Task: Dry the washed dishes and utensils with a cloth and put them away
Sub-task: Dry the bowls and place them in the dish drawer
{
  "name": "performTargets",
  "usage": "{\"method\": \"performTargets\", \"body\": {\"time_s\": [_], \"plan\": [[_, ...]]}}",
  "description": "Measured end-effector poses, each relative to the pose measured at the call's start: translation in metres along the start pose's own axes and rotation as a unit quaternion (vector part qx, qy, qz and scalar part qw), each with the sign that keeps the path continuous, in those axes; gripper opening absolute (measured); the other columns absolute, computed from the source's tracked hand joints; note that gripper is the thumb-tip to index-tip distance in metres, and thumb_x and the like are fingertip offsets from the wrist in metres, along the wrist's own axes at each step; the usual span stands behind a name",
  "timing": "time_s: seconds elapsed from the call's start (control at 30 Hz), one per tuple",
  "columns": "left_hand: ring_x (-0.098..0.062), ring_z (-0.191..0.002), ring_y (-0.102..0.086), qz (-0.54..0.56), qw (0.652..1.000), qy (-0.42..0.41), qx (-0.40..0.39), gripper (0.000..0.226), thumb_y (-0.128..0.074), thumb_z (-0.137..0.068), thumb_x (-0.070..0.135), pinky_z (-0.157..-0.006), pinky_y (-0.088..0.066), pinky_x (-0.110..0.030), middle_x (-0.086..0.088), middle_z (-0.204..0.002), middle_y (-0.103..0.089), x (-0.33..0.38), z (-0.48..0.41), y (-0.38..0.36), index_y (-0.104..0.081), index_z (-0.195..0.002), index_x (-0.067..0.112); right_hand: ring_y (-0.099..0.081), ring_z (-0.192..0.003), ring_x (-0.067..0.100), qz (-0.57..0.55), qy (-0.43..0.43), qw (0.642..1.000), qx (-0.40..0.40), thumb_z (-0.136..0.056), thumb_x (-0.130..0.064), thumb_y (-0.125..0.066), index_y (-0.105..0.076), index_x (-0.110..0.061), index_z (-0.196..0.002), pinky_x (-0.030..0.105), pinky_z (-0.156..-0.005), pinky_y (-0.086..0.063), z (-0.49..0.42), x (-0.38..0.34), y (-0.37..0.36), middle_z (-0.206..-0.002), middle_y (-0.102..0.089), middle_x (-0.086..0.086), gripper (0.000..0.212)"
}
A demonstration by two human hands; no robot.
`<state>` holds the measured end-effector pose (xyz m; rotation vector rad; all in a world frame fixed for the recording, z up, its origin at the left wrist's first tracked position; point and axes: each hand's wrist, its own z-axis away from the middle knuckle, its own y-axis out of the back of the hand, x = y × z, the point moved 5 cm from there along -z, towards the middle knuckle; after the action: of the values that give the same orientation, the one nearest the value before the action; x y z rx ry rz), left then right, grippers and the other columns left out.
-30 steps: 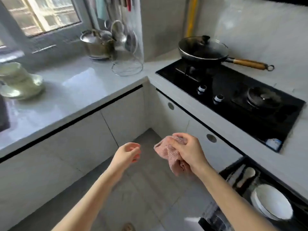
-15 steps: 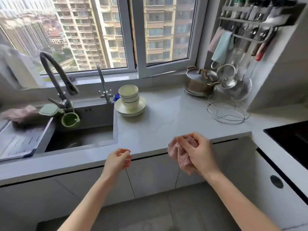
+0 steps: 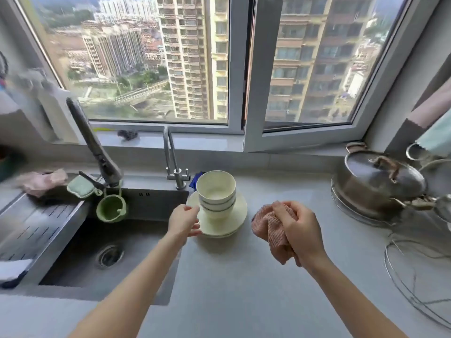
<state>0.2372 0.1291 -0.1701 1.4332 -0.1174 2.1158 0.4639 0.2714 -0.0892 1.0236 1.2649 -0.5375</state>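
Note:
A stack of cream bowls (image 3: 216, 194) stands on a stack of cream plates (image 3: 231, 222) on the grey counter, just right of the sink. My left hand (image 3: 183, 220) is at the left edge of the plates, fingers apart, its fingertips touching or almost touching the rim. My right hand (image 3: 299, 228) hovers over the counter to the right of the plates, closed on a bunched pink cloth (image 3: 267, 228).
A dark sink (image 3: 102, 242) with a drain rack (image 3: 31, 228) lies at the left, with two taps (image 3: 174, 164) behind it. A green cup (image 3: 111, 208) hangs at the sink's edge. A lidded steel pot (image 3: 377, 184) and a wire rack (image 3: 415, 276) stand at the right.
The view has swung left from the stove to the sink and window. Both hands have come forward over the counter; my left hand has reached the plates, and the right still holds the cloth.

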Motion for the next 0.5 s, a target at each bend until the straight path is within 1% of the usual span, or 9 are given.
{"method": "performTargets", "body": {"time_s": [0.1,0.17,0.23,0.3,0.33,0.37,0.43,0.5], "plan": [[-0.022,-0.062,-0.057,-0.071,0.997,0.001,0.040,0.032,-0.056,-0.088,0.032,-0.052,-0.051,-0.029,-0.015,-0.088,-0.057,0.020,-0.048,-0.015,-0.056,-0.100,0.002,-0.067,-0.079,0.012,0.004,-0.011,0.999,-0.030,-0.090,-0.035,-0.061,-0.065,-0.027,-0.079,0.041,-0.078,-0.054,-0.044,0.011,-0.013,-0.078,-0.070,-0.006,0.014],[-0.020,-0.055,-0.054,-0.150,0.987,-0.002,0.050,0.032,-0.060,-0.082,0.031,-0.047,-0.044,-0.024,-0.010,-0.077,-0.056,0.030,-0.074,-0.021,-0.057,-0.091,0.001,-0.067,-0.080,0.012,0.003,-0.021,0.999,-0.045,-0.090,-0.033,-0.062,-0.065,-0.026,-0.079,0.041,-0.079,-0.054,-0.064,0.020,-0.021,-0.079,-0.070,-0.006,0.013],[-0.021,-0.057,-0.054,-0.255,0.966,0.000,0.042,0.020,-0.061,-0.078,0.024,-0.049,-0.041,-0.023,-0.005,-0.067,-0.055,0.038,-0.093,-0.027,-0.056,-0.079,0.005,-0.067,-0.080,0.011,0.001,-0.035,0.998,-0.056,-0.090,-0.032,-0.062,-0.066,-0.026,-0.079,0.041,-0.080,-0.054,-0.079,0.028,-0.028,-0.079,-0.071,-0.007,0.013],[-0.022,-0.068,-0.059,-0.366,0.930,0.003,0.031,0.008,-0.058,-0.075,0.015,-0.055,-0.043,-0.024,-0.003,-0.071,-0.057,0.045,-0.106,-0.030,-0.054,-0.078,0.008,-0.067,-0.080,0.011,0.003,-0.044,0.997,-0.064,-0.089,-0.032,-0.063,-0.066,-0.025,-0.078,0.040,-0.078,-0.054,-0.091,0.034,-0.033,-0.078,-0.071,-0.007,0.013],[-0.022,-0.071,-0.059,-0.410,0.912,0.005,0.025,0.005,-0.056,-0.074,0.012,-0.056,-0.044,-0.024,-0.002,-0.072,-0.058,0.048,-0.110,-0.032,-0.053,-0.077,0.009,-0.067,-0.079,0.012,0.005,-0.047,0.997,-0.065,-0.089,-0.032,-0.063,-0.067,-0.025,-0.078,0.040,-0.077,-0.054,-0.096,0.037,-0.035,-0.077,-0.071,-0.007,0.014],[-0.022,-0.071,-0.059,-0.439,0.899,0.005,0.016,0.002,-0.054,-0.073,0.010,-0.054,-0.043,-0.024,-0.002,-0.070,-0.057,0.050,-0.114,-0.033,-0.052,-0.075,0.010,-0.067,-0.079,0.013,0.006,-0.049,0.997,-0.066,-0.089,-0.032,-0.063,-0.067,-0.025,-0.077,0.040,-0.076,-0.054,-0.100,0.039,-0.036,-0.076,-0.070,-0.007,0.014],[-0.019,-0.062,-0.056,-0.467,0.884,-0.001,0.002,0.007,-0.051,-0.073,0.007,-0.048,-0.038,-0.023,0.000,-0.062,-0.056,0.054,-0.118,-0.035,-0.050,-0.067,0.011,-0.066,-0.078,0.014,0.010,-0.054,0.996,-0.066,-0.089,-0.032,-0.063,-0.068,-0.025,-0.076,0.040,-0.074,-0.053,-0.107,0.043,-0.038,-0.074,-0.070,-0.007,0.015],[-0.016,-0.052,-0.053,-0.482,0.876,-0.007,-0.006,0.013,-0.047,-0.075,0.003,-0.047,-0.039,-0.022,0.000,-0.055,-0.056,0.059,-0.121,-0.035,-0.050,-0.064,0.010,-0.066,-0.079,0.015,0.015,-0.058,0.996,-0.066,-0.089,-0.032,-0.063,-0.068,-0.025,-0.077,0.040,-0.074,-0.053,-0.112,0.045,-0.041,-0.074,-0.070,-0.007,0.015]]}}
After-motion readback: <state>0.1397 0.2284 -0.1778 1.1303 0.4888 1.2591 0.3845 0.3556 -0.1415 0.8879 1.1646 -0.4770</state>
